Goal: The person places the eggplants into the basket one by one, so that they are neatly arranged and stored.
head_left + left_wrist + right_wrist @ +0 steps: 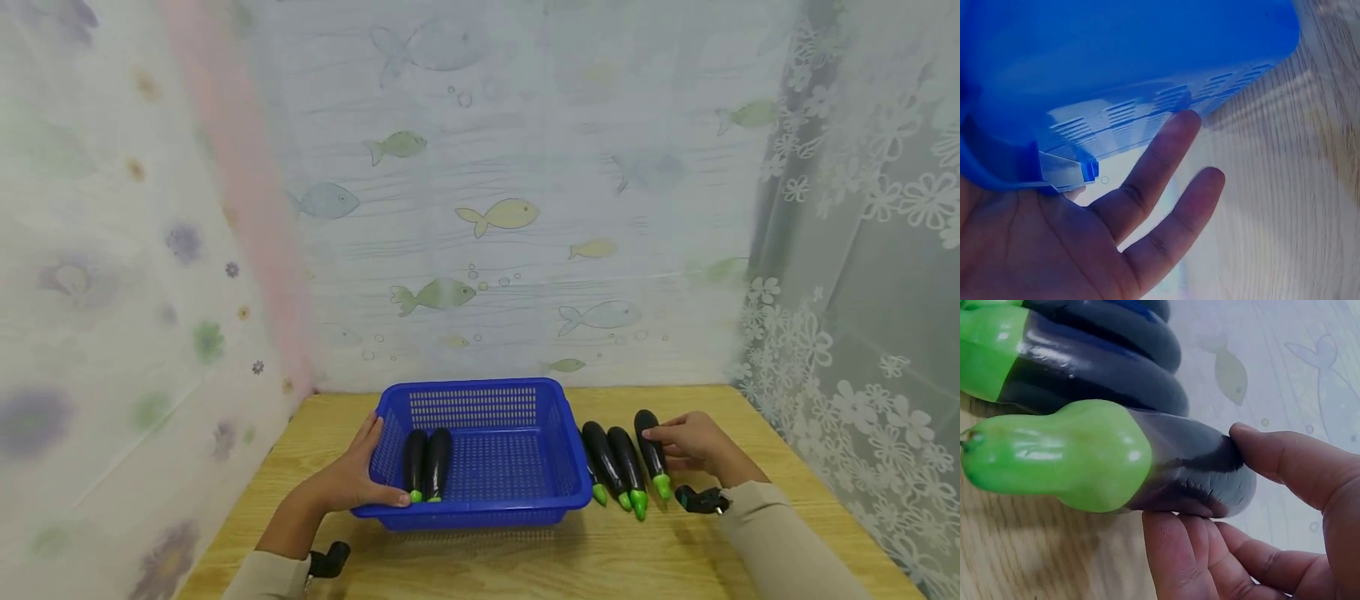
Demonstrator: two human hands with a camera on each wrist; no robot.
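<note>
A blue plastic basket point(480, 506) with slotted sides stands on the table. My left hand point(352, 475) holds its left front corner, thumb over the rim; in the left wrist view two fingers point(1166, 156) stretch along the outer wall. Inside, at the left, two dark eggplants point(438, 458) lie side by side. To the right of the basket my right hand point(693, 442) pinches an eggplant point(1191, 462) between thumb and fingers near its rounded dark end, its green cap pointing toward me. Three more eggplants point(627, 462) lie just left of it, one partly hidden behind the basket.
The wood-grain table point(517, 567) reaches back to a fish-patterned curtain point(510, 350). Patterned sheets hang at both sides, with white flowers on the right one point(855, 408). A small black device point(701, 500) is at each wrist.
</note>
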